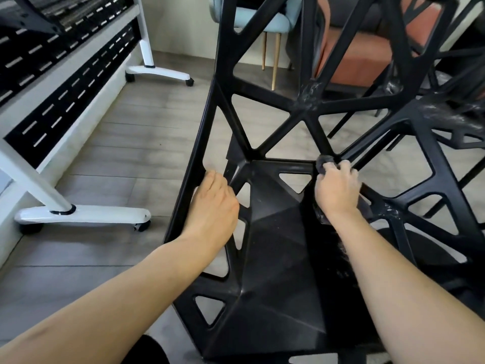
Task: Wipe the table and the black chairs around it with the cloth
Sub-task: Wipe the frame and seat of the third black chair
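Observation:
A black chair (278,258) with a lattice of triangular openings fills the middle of the view, its backrest rising away from me. My left hand (214,203) grips the seat's left side bar, fingers curled round it. My right hand (337,189) holds a dark grey cloth (325,162) bunched in its fingers and presses it on the strut where the seat meets the backrest. Wet smears show on the backrest joints. More of the cloth peeks out under the right palm.
A white-framed table on castors (78,214) stands at the left with a black perforated panel (65,101). Other black chairs (446,127) crowd the right. A pale blue chair (252,17) and an orange seat (367,48) sit at the back on grey plank flooring.

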The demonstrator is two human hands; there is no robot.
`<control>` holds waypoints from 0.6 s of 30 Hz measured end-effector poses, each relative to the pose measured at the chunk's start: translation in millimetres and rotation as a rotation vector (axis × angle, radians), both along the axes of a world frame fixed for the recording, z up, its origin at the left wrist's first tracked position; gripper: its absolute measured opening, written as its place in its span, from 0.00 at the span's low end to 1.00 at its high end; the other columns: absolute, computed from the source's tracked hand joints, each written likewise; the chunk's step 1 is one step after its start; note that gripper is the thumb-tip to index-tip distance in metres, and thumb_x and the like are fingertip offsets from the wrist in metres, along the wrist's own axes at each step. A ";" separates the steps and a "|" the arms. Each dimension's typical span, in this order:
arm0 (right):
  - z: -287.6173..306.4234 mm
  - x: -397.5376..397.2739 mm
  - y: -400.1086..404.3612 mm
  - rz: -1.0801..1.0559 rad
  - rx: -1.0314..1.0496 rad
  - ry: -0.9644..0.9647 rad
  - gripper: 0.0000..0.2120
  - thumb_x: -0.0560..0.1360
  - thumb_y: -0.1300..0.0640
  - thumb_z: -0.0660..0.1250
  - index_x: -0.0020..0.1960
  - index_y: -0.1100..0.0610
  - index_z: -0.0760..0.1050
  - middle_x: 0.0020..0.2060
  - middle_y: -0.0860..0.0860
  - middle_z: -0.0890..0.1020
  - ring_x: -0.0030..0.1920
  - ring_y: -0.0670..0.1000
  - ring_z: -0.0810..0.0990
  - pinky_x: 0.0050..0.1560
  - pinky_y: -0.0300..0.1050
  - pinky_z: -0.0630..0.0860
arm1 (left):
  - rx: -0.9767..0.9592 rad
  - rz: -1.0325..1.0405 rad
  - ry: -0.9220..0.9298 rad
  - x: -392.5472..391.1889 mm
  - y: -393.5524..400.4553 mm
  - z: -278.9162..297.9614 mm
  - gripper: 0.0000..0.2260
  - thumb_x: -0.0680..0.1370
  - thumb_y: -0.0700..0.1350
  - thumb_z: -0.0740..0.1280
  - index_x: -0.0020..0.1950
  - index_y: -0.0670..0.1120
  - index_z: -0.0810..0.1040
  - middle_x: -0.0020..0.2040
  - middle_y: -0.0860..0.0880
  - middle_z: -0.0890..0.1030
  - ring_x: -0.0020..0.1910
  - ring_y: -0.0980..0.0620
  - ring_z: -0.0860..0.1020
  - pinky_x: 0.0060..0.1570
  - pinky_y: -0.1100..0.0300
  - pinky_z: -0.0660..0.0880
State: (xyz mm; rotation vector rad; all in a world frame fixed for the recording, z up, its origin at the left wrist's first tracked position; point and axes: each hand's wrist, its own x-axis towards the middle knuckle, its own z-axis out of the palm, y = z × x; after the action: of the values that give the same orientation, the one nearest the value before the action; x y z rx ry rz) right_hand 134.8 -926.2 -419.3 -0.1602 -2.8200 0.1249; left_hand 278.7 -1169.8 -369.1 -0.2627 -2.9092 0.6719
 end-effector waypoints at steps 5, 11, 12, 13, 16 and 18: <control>-10.5 31.6 -92.0 0.551 -0.277 0.088 0.18 0.76 0.59 0.62 0.64 0.56 0.78 0.56 0.57 0.76 0.55 0.62 0.74 0.57 0.56 0.75 | -0.037 0.039 -0.023 0.0 0.3 4.5 0.15 0.79 0.39 0.52 0.58 0.39 0.76 0.54 0.39 0.78 0.59 0.39 0.71 0.73 0.43 0.56; -0.9 14.8 -131.1 0.684 0.171 0.219 0.12 0.70 0.59 0.67 0.52 0.54 0.81 0.50 0.56 0.78 0.47 0.61 0.77 0.41 0.54 0.75 | -0.034 0.042 -0.036 -3.6 -1.7 1.1 0.16 0.81 0.41 0.52 0.58 0.39 0.77 0.55 0.39 0.78 0.60 0.40 0.71 0.73 0.44 0.55; 0.6 7.2 -130.8 0.655 0.219 0.222 0.11 0.69 0.60 0.70 0.51 0.54 0.81 0.50 0.56 0.79 0.47 0.61 0.77 0.41 0.54 0.75 | -0.026 0.040 -0.040 -4.4 -2.6 0.4 0.16 0.81 0.41 0.52 0.57 0.39 0.77 0.54 0.39 0.78 0.59 0.40 0.71 0.73 0.45 0.56; 0.4 4.2 -131.8 0.641 0.233 0.201 0.12 0.69 0.61 0.71 0.52 0.54 0.81 0.50 0.56 0.78 0.47 0.61 0.77 0.41 0.54 0.74 | -0.019 0.040 -0.042 -5.1 -4.0 -0.2 0.16 0.80 0.41 0.52 0.57 0.39 0.77 0.53 0.39 0.78 0.59 0.40 0.71 0.72 0.45 0.56; -6.4 18.0 -131.8 0.594 0.056 0.161 0.16 0.73 0.60 0.63 0.59 0.54 0.80 0.52 0.56 0.77 0.48 0.62 0.75 0.44 0.57 0.75 | -0.032 0.017 -0.022 -8.9 -5.3 -1.1 0.16 0.80 0.41 0.51 0.58 0.39 0.77 0.53 0.40 0.78 0.58 0.40 0.71 0.71 0.45 0.58; -11.6 37.7 -120.4 0.613 -0.067 0.158 0.20 0.73 0.60 0.61 0.63 0.55 0.78 0.51 0.56 0.77 0.47 0.61 0.74 0.46 0.57 0.75 | -0.051 0.015 -0.037 -8.6 -4.5 -1.2 0.17 0.80 0.41 0.51 0.59 0.38 0.76 0.53 0.40 0.78 0.58 0.40 0.71 0.70 0.45 0.58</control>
State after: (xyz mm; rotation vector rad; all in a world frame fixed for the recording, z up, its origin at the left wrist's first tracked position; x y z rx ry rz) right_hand 172.5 -1046.6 -430.8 0.6731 -2.6102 0.3485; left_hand 270.1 -1174.3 -370.3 -0.2615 -2.9348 0.7518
